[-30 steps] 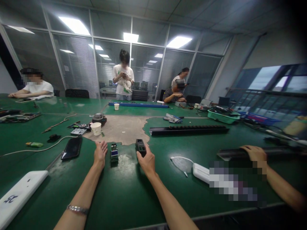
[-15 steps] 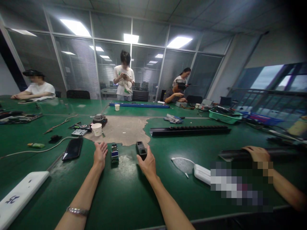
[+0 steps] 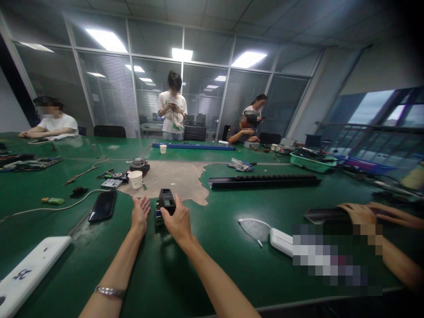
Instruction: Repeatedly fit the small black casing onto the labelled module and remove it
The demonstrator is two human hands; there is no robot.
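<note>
My right hand (image 3: 178, 221) grips a dark box-shaped housing (image 3: 167, 199) between thumb and fingers. The housing is over a small circuit-board module (image 3: 159, 218), hiding much of it; whether the two touch I cannot tell. Just left of the module, my left hand (image 3: 141, 214) rests on its side on the green table (image 3: 159, 274), fingers extended and holding nothing. A black phone (image 3: 103, 206) lies further left.
A paper cup (image 3: 135, 179) and electronic parts stand beyond my left hand. A black rail (image 3: 263, 181) lies right of the brown patch. At the right, another person's hands (image 3: 359, 214) touch a dark rail. White power strip (image 3: 33, 271) at lower left.
My right hand has moved left with the dark housing, from beside the module to over it. My left hand has stayed nearly still. At the far right, a second hand of another person has appeared.
</note>
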